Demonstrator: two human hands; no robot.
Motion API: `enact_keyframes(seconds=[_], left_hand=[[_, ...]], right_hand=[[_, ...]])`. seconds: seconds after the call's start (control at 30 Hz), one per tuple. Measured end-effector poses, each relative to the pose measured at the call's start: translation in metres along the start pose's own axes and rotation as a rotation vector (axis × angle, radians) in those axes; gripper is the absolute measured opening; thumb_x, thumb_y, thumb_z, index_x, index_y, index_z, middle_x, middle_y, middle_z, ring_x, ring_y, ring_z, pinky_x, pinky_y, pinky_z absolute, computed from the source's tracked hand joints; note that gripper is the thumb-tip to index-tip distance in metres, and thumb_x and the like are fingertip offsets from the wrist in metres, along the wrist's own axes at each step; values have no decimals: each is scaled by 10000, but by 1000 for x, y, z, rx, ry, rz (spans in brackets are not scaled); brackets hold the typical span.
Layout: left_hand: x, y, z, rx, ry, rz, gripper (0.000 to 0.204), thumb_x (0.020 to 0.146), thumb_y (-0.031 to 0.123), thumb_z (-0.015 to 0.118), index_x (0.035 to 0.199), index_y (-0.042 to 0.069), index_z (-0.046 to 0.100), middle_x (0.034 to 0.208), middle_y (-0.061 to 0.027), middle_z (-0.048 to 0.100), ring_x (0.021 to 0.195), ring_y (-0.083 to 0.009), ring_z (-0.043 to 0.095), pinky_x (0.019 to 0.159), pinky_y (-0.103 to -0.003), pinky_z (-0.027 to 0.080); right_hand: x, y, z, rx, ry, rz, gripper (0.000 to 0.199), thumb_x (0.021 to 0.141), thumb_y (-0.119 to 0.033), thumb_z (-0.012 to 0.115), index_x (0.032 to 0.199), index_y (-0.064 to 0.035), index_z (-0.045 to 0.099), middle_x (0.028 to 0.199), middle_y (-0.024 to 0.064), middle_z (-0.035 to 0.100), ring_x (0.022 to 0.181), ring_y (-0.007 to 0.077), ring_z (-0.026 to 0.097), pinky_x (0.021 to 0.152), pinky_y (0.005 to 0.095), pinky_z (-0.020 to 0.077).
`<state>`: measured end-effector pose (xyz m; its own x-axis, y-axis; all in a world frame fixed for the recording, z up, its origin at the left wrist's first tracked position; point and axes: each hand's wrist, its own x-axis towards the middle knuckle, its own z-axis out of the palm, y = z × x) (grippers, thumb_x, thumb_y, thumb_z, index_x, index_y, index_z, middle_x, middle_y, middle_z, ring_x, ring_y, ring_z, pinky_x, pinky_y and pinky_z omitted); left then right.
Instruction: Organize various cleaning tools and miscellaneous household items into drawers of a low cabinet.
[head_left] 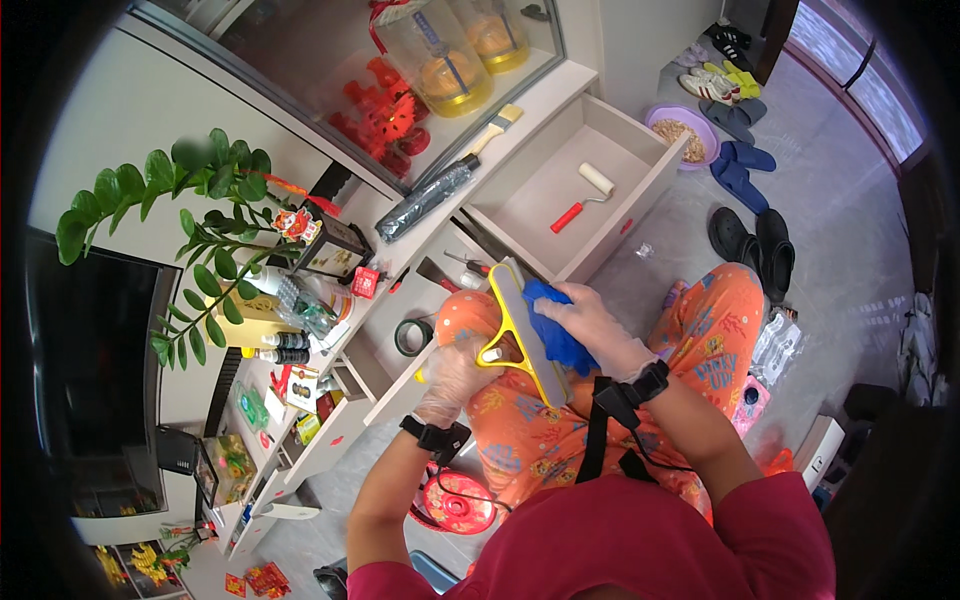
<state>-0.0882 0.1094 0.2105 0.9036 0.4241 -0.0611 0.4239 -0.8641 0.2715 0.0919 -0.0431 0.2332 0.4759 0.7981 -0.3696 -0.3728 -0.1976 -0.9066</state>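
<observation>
Squeegee [525,335]: rigid yellow frame, long flat grey head, slanted above the orange printed trousers [718,325]. Blue cloth [562,347], soft and crumpled, bunches along the head's right side. Fingers hide much of the handle and part of the cloth; I cannot make out the head's underside. I see the left grip [463,370], thinly gloved, wrapped round the handle; the right grip [590,322], also gloved, pinches the cloth.

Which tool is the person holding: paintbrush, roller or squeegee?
The yellow-framed squeegee, gripped in the left hand; the red-handled roller lies in an open drawer, the paintbrush on the cabinet ledge.
</observation>
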Motion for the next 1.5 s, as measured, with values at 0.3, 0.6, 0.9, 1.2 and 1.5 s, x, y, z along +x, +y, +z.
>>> enact_keyframes(seconds=[0.3,0.6,0.9,1.2,1.5], left_hand=[[0,0,1,2,30,114,248,734,388,703,765,149,646,686,-67,650,639,-266,655,555,-389,521],[0,-2,-2,0,51,201,252,748,373,691,697,136,623,617,-63,619,586,-270,643,515,-391,513],[2,-3,-2,-201,86,57,277,752,413,702,728,140,660,655,-72,631,608,-299,630,545,-402,505],[5,-6,7,-135,-52,247,209,745,325,690,732,122,638,687,-64,636,661,-270,643,574,-396,504],[0,-3,0,-96,11,215,246,773,354,658,702,121,631,648,-46,636,614,-256,646,533,-390,502]], right_hand=[[-10,28,-18,-126,-100,85,311,847,-203,650,1050,30,628,842,83,660,708,139,632,642,278,515],[31,-8,-16,-347,54,-111,339,823,-209,670,1058,33,643,862,94,674,754,131,621,697,300,503],[-12,15,-16,-719,-121,-209,298,800,-226,686,940,36,658,831,112,655,772,138,611,702,297,489],[34,-4,-23,-236,73,-84,370,834,-291,645,1030,23,657,850,103,665,755,138,617,683,289,490],[7,19,-25,-285,-190,119,318,812,-247,658,955,36,661,744,75,653,620,149,629,568,288,514]])
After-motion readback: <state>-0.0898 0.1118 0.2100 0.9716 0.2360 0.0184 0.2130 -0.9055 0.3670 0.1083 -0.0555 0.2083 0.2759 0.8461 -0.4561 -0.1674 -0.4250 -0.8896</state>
